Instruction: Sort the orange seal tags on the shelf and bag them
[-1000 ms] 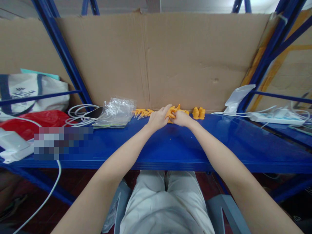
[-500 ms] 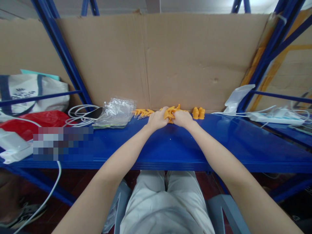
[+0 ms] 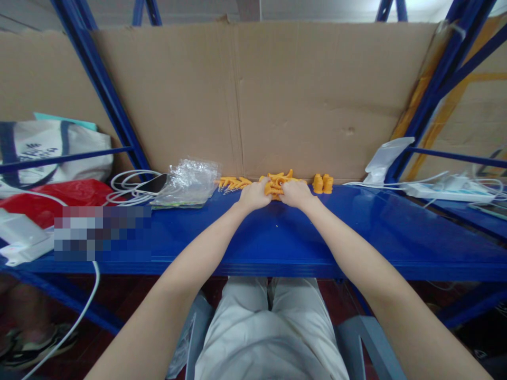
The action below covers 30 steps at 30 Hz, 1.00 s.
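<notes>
My left hand [image 3: 254, 196] is closed at the middle of the blue shelf, its fingers against an orange plastic piece [image 3: 273, 190]. From the other side my right hand [image 3: 297, 193] closes on the same piece, most of its fingers hidden. More orange plastic parts [image 3: 278, 176] lie just behind and between the hands; their exact shapes are hard to make out. Left of my left hand is a row of branching orange parts [image 3: 237, 182], with small metal chains or wires [image 3: 228, 189] in front. Two stubby orange parts [image 3: 322, 183] stand upright right of my right hand.
A cardboard sheet [image 3: 293, 100] walls off the back of the blue shelf [image 3: 277, 237]. To the left are clear plastic bags [image 3: 190, 182], coiled white cable [image 3: 130, 187] and a red bag [image 3: 59, 198]. A white power strip [image 3: 451, 190] lies at right. Another person's foot [image 3: 35, 345] shows lower left.
The orange piece between my hands has turned and sits slightly lower and further left. My hands have shifted only a little. The other person's foot has moved at lower left.
</notes>
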Motion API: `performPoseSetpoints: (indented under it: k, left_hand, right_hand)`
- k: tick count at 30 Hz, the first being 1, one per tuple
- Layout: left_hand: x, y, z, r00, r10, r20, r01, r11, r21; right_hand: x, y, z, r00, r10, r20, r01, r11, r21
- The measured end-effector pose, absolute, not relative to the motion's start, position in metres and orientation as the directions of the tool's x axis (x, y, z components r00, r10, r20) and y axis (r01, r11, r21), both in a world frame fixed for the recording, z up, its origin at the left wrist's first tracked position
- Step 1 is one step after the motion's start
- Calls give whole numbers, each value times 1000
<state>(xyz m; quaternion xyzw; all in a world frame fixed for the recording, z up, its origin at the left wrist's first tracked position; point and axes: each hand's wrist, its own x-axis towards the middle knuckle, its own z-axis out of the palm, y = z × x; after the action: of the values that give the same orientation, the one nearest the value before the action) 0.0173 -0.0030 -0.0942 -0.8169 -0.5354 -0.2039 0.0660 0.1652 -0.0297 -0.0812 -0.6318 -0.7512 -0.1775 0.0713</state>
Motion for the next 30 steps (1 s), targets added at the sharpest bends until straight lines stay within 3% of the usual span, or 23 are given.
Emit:
performPoseSetpoints:
  k: [19,30]
  left_hand:
    - [-5,22,-101,253,869,425,930,-340,141]
    - [-2,22,-101,250,870,426,928,-341,151]
  right_hand:
    - [170,-30,-78,-238,910,340,969,200,143]
    - [176,-31,-77,-251,811,528,966,174,192]
